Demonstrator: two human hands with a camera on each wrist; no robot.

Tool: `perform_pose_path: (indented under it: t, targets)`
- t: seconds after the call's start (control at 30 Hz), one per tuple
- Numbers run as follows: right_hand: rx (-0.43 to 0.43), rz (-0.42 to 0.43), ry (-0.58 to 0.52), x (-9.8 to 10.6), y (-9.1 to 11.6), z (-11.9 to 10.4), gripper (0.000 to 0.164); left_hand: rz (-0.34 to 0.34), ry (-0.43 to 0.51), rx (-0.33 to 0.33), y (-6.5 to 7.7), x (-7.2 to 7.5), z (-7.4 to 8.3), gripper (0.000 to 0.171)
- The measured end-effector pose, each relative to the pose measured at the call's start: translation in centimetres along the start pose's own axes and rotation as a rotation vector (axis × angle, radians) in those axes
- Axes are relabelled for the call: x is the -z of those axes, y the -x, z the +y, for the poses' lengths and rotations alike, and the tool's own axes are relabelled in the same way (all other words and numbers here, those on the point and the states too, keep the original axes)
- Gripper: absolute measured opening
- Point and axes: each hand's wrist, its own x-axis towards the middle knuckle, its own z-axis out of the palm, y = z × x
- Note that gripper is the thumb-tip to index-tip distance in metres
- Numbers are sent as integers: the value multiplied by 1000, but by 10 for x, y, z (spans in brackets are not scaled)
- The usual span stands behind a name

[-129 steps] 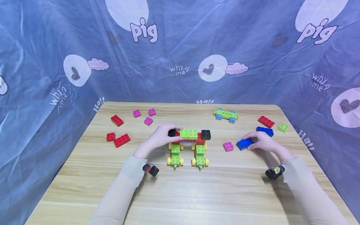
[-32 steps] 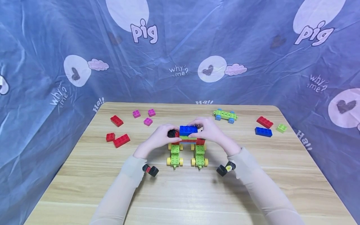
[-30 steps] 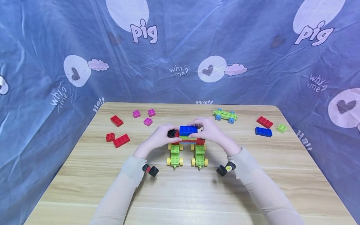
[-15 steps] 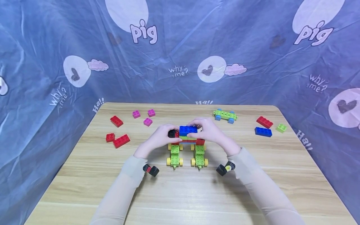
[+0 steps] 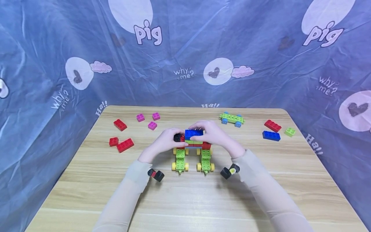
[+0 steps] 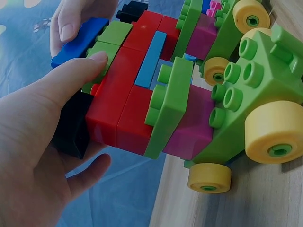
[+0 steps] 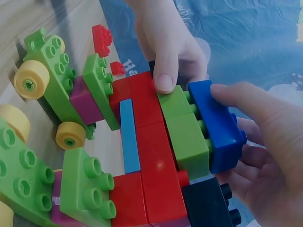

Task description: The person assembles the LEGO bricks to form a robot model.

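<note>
A built brick structure stands mid-table on two green wheeled bases [image 5: 180, 164] with yellow wheels. Above them are red bricks [image 7: 158, 165], then two light green bricks [image 7: 189, 144]. My left hand [image 5: 163, 143] grips the left end of the build, thumb in front, around a black brick [image 6: 73, 125]. My right hand [image 5: 213, 133] pinches a long blue brick [image 5: 193, 134] between thumb and fingers on top of the green bricks. In the right wrist view, green studs show in a narrow gap under the blue brick. Another black brick [image 7: 206, 201] sits at the right end.
Red bricks [image 5: 125, 145] and small pink bricks [image 5: 152, 125] lie at the left. A green car base with blue wheels [image 5: 232, 118] stands at the back. Another blue brick [image 5: 271, 136], a red brick [image 5: 273, 126] and a light green brick [image 5: 290, 132] lie at the right.
My right hand has brought the blue brick from the table's right side onto the build's top. Lately its fingers shifted slightly left along the brick. My left hand has stayed put.
</note>
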Motion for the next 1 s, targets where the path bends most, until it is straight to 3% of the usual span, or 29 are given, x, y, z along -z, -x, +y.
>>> perform_pose_path:
  t: [0.43,1.0]
  targets:
    - [8,1,17,0,-3,-1,32,-7,61,-2,-4,-1,2,39]
    - [39,-32,57,0,-6,-2,33,-4,36,-6,-4,-3,0,35]
